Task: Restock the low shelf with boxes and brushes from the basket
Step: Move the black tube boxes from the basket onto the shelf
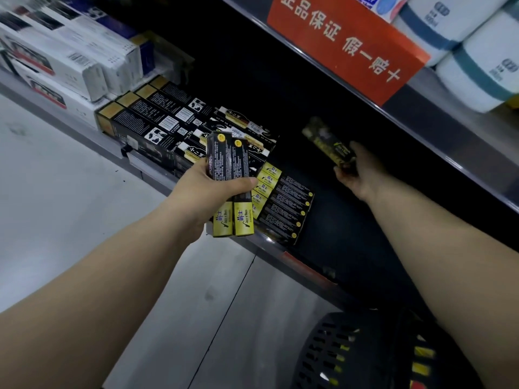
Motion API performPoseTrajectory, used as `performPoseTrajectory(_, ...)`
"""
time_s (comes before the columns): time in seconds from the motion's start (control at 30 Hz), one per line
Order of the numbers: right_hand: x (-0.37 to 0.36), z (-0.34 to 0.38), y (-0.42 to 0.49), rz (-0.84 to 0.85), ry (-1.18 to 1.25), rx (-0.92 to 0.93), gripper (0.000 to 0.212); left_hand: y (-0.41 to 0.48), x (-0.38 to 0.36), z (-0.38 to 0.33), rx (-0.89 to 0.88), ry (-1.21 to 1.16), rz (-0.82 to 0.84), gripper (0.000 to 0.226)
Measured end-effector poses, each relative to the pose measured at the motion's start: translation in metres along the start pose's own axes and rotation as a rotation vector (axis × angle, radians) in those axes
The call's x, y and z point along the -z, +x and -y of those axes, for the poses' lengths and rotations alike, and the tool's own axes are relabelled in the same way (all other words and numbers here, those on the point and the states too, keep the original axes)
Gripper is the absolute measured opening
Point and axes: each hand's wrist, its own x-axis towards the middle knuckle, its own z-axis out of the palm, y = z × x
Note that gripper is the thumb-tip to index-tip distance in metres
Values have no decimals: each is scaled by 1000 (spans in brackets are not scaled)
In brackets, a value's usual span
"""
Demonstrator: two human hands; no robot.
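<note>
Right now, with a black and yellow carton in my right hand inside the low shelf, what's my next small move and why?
Probably set the black and yellow carton in your right hand down beside the row of matching cartons: bare shelf shows beside it, and your left hand grips two more cartons.

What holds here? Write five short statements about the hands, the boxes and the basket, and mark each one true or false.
1. The left hand grips black-and-yellow boxes. True.
2. The right hand holds nothing. False: it grips a single box, held in over the low shelf.
3. The basket stands on the low shelf. False: it sits below the shelf, at the bottom of the view beside the right arm.
4. A row of boxes lies on the low shelf. True.
5. The sign on the shelf edge above is blue. False: it is red with pale characters.
</note>
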Motion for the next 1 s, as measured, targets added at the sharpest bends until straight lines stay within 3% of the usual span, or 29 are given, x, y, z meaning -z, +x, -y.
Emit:
performPoseTrajectory(0.1, 10, -20, 20, -39, -210, 27, 31, -1, -2, 1, -21, 22, 11, 43)
performPoseTrajectory(0.2, 5, -40, 28, 69, -520, 135, 36, -1, -2, 2, -34, 40, 0, 46)
performPoseTrajectory(0.33, -14, -47, 26, 174, -756, 277, 33, 0, 0, 2, -32, 33, -21, 49)
performPoseTrajectory(0.57, -37, -58, 19, 353, -1074, 261, 46, -1, 1, 6, -11, 55, -16, 49)
performPoseTrajectory(0.7, -34, -42, 4, 296, -1359, 322, 55, 0, 0, 7, -6, 31, -47, 52)
performPoseTrajectory(0.77, -37, -26, -20, 350, -1241, 394, 47, 0, -1, 6, 21, 25, -28, 56)
performPoseTrajectory(0.8, -40, -19, -37, 454, -1041, 372, 39, -1, -1, 5, 34, 15, 4, 57)
performPoseTrajectory(0.9, -45, -5, -86, 806, -471, 129, 34, -6, -5, 1, 32, 22, 129, 60)
performPoseTrajectory(1.0, -47, -4, -105, 937, -410, 102, 52, -10, -9, -1, 25, 39, 218, 66)
